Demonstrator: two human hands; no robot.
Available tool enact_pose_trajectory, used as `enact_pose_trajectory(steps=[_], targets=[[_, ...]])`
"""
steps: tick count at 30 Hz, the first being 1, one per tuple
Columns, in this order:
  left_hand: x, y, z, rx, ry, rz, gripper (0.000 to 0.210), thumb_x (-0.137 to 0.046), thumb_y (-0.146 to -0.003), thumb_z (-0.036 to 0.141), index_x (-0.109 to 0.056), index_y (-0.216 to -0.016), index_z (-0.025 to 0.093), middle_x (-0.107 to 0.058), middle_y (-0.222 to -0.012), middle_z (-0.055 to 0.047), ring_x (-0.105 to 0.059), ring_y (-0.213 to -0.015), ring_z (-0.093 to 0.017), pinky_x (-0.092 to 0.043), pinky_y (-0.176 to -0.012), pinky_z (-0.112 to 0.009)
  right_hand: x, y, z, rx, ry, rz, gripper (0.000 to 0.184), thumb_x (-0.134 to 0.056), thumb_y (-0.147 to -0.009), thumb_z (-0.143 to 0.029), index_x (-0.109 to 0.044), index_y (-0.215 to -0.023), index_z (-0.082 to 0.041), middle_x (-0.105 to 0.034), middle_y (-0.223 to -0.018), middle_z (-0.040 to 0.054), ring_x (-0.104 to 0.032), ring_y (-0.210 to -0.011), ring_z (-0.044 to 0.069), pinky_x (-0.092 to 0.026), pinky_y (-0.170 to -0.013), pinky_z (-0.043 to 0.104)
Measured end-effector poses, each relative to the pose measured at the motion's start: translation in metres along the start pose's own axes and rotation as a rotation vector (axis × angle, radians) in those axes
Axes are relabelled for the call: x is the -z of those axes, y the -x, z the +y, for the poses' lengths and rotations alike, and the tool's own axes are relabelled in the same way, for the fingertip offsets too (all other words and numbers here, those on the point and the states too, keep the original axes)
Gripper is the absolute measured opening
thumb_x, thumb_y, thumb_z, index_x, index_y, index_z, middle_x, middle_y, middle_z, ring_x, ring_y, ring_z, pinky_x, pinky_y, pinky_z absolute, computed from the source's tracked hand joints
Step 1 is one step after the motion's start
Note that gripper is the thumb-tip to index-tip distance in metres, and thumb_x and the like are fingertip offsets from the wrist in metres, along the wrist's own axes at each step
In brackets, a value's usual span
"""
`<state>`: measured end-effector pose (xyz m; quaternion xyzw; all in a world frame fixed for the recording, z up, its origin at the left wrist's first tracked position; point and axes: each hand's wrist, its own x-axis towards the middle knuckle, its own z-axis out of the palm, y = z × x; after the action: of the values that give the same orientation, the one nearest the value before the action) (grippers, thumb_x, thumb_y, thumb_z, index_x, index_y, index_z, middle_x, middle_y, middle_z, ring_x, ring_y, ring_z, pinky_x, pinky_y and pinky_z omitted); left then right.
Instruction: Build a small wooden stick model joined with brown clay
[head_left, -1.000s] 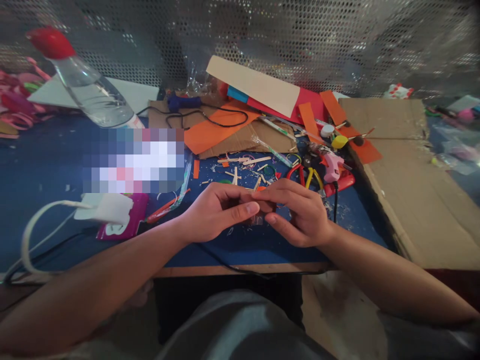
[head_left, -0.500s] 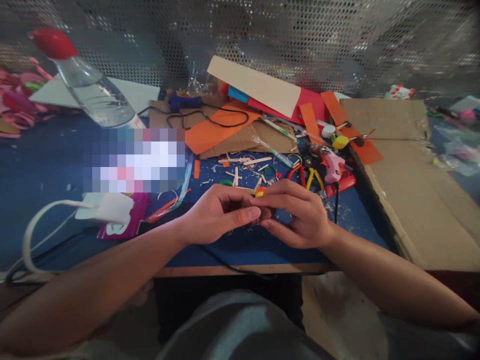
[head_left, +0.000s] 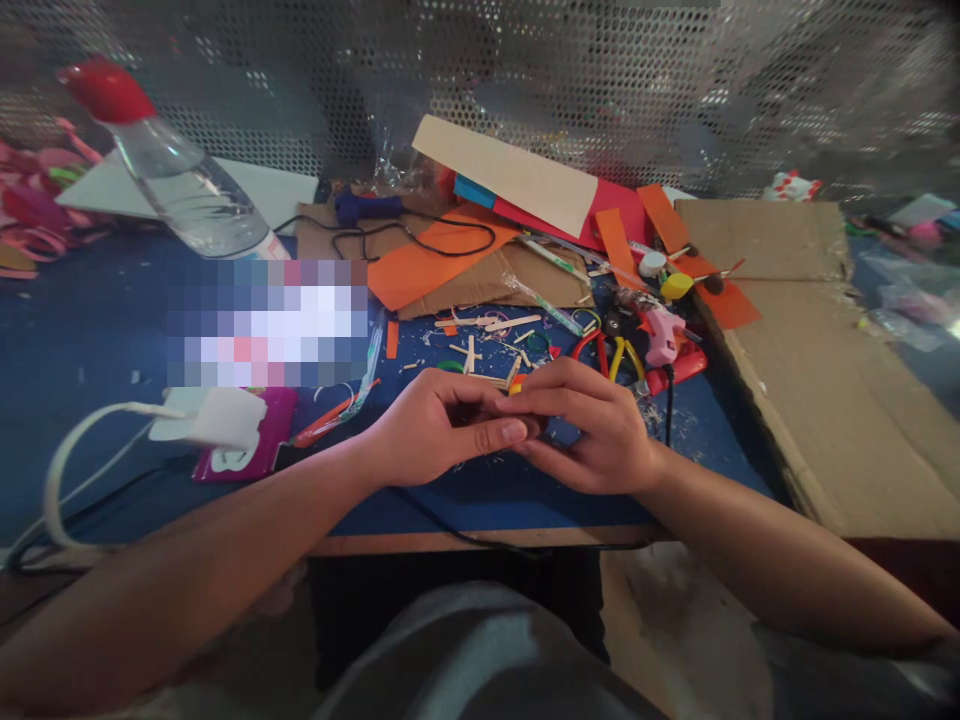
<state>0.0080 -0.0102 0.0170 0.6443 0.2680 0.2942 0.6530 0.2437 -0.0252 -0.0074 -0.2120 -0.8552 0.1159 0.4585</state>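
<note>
I pinch a small brown piece (head_left: 535, 425) between my left hand (head_left: 420, 430) and my right hand (head_left: 600, 430), thumbs on the near side and fingers curled over the far side. It sits at the middle of the near part of the blue table (head_left: 480, 505), with my fingertips nearly meeting around it. My fingers cover most of it, so I can't fairly tell its shape or what it is made of. I judge it light, since fingertips alone carry it, and probably thin enough to bend or crease under a hard squeeze. Its edges seem the best place to take hold, with soft, flat pads and little pressure. Just beyond my hands lie wooden sticks (head_left: 514, 322); to the right are pliers (head_left: 627, 360) and a pink glue gun (head_left: 663, 338).
</note>
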Motion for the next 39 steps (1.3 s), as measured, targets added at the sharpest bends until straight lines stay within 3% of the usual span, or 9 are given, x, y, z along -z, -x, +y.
enact_pose_trajectory(steps=[13,17,28,39], targets=[[0.0004,-0.0017,-0.0019,0.01,-0.059,-0.016,0.042,-0.098,-0.086,0.049,-0.076,-0.078,0.014,-0.069,-0.073,0.0,-0.057,-0.069,-0.011,-0.048,-0.065,-0.022,-0.0062,0.0035,0.0058,0.039,-0.016,0.001,0.028,-0.078,-0.106,-0.031,-0.079,-0.131,-0.017,-0.071,-0.111,0.0087,-0.075,-0.098,0.017,-0.069,-0.086,0.03],[0.0015,-0.0011,-0.002,0.043,-0.082,-0.027,0.047,-0.1,-0.082,0.053,-0.074,-0.076,0.014,-0.062,-0.069,0.002,-0.05,-0.066,-0.01,-0.042,-0.06,-0.022,-0.0082,0.0039,0.0065,0.045,-0.011,0.001,0.023,-0.077,-0.106,-0.024,-0.079,-0.129,-0.019,-0.068,-0.111,0.0068,-0.074,-0.096,0.015,-0.069,-0.085,0.028],[0.0042,-0.0007,-0.0041,0.084,-0.187,0.028,0.036,-0.091,-0.087,0.046,-0.077,-0.081,0.013,-0.07,-0.077,-0.003,-0.058,-0.071,-0.013,-0.047,-0.064,-0.023,-0.0087,0.0028,0.0074,0.03,0.005,-0.017,0.027,-0.074,-0.109,-0.03,-0.074,-0.135,-0.021,-0.07,-0.117,0.0086,-0.075,-0.101,0.016,-0.07,-0.084,0.03],[0.0042,-0.002,-0.0027,0.058,-0.158,0.008,0.039,-0.093,-0.085,0.044,-0.071,-0.074,0.014,-0.058,-0.069,0.002,-0.048,-0.065,-0.009,-0.041,-0.059,-0.019,-0.0092,0.0037,0.0088,0.043,0.016,0.001,0.021,-0.074,-0.109,-0.024,-0.075,-0.129,-0.021,-0.069,-0.115,0.0071,-0.075,-0.098,0.015,-0.069,-0.083,0.029]])
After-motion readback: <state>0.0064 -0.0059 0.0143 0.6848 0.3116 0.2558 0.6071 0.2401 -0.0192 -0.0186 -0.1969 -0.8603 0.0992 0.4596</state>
